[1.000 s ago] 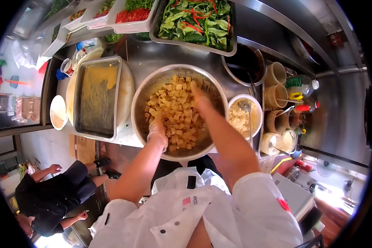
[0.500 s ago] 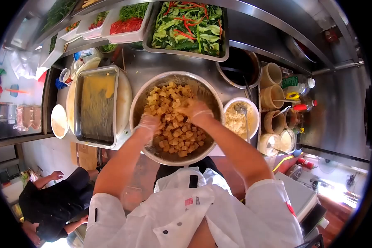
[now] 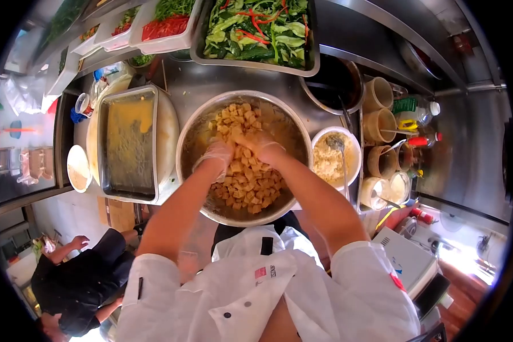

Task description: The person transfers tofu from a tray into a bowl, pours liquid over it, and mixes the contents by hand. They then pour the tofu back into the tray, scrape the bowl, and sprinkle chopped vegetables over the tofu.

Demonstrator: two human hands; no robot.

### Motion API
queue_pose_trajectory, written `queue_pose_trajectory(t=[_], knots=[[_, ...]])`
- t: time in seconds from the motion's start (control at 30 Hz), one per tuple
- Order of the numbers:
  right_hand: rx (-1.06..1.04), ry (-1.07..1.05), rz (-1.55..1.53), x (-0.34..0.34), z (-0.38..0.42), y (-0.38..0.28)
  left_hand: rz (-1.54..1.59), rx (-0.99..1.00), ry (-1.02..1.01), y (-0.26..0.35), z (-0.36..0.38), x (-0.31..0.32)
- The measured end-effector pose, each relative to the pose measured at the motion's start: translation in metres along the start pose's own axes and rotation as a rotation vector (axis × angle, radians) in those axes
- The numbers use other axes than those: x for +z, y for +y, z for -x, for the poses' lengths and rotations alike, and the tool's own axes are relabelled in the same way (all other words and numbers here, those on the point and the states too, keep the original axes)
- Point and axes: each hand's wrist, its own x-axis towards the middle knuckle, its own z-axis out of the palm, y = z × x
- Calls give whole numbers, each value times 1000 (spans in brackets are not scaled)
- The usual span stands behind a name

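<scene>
Head view, mid-frame: left hand point(image 3: 218, 156) and right hand point(image 3: 264, 150) sit among cubes point(image 3: 251, 185) in a bowl point(image 3: 291, 135), fingers' grip unclear; fold gently.

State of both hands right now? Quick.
Left hand: among the cubes in the steel bowl; open or closed, can't tell.
Right hand: also among the cubes, fingers blurred; grip can't be told.

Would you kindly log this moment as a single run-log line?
left hand: among tan cubes | right hand: among tan cubes | tan cubes: in metal bowl | tray: left of metal bowl | spoon: in white bowl
</scene>
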Motion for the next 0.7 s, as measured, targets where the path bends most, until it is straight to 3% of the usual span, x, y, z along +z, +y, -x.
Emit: queue_pose_trajectory(t=[0.07, 0.13, 0.17, 0.23, 0.27, 0.3, 0.37, 0.43, 0.53, 0.6, 0.7], knots=[[-49, 95, 274, -18, 19, -4, 143, 63, 62, -18, 58, -46], [-106, 177, 440, -34, 32, 4, 823, 83, 56, -49, 28, -21], [-177, 203, 396, -43, 28, 12, 1143, 95, 52, -64, 13, -8], [-239, 259, 308, -34, -18, 35, 1516, 37, 145, -39, 41, -53], [-210, 285, 167, -26, -24, 33, 1658, 39, 81, -16, 57, -86], [-186, 316, 24, -18, -30, 32, 993, 172, 316, -21, 27, -59], [-21, 369, -451, -2, -19, -11, 439, 140, 382, -18, -35, -24], [35, 86, -451, -2, -27, -12, 678, -74, 199, 0, -57, -32], [-1, 139, -407, 1, -8, -24, 1030, -146, 231, 10, -29, -55], [22, 116, -202, -16, 25, -32, 322, -45, 153, -16, -52, -25], [-136, 222, 276, -20, 45, -8, 1107, -63, 75, -26, 32, -42]])
